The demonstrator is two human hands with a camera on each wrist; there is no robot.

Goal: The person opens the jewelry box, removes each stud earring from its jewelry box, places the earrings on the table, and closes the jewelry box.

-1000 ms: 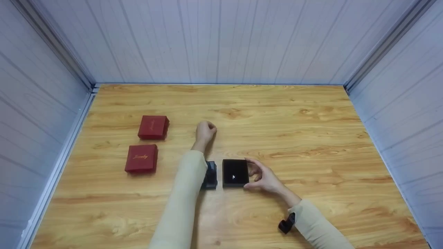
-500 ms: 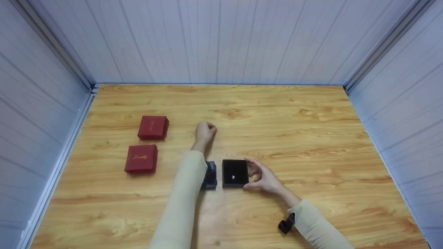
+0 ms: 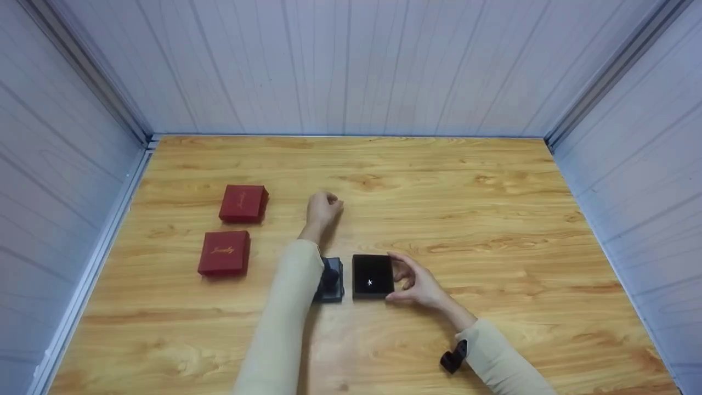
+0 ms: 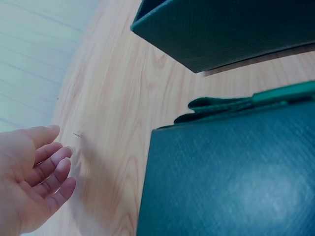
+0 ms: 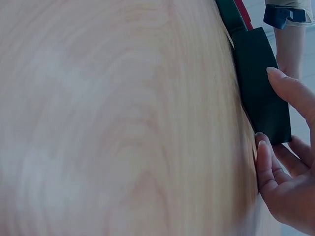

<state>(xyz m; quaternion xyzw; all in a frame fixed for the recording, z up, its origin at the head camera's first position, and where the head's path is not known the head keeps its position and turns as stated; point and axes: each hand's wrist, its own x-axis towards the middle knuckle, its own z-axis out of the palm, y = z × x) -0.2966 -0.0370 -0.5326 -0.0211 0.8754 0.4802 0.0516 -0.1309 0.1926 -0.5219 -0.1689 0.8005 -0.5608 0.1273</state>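
Observation:
My right hand [image 3: 419, 282] grips the right side of a square dark green jewelry box [image 3: 359, 266], thumb at the near corner and a finger at the far one. Inside the black interior lies a small shiny star-shaped piece [image 3: 369, 282]. Farther forward, my left hand [image 3: 322, 211] is low over the table, fingers loosely curled. Just past its fingertips in the left wrist view is a tiny thin object [image 4: 77, 133], its kind too small to make out. Beneath the left wrist sits a green lid [image 4: 221, 177] with a ribbon bow [image 4: 221, 104], partly hidden by the arm in the head view.
Two red jewelry boxes, a far one [image 3: 243, 203] and a near one [image 3: 224, 253], stand on the left of the wooden table [image 3: 466, 219]. Pale panel walls [image 3: 351, 66] enclose the back and both sides.
The left wrist and sleeve have shifted slightly left, uncovering a bit more of the green lid. The right hand and the box it grips have stayed in place.

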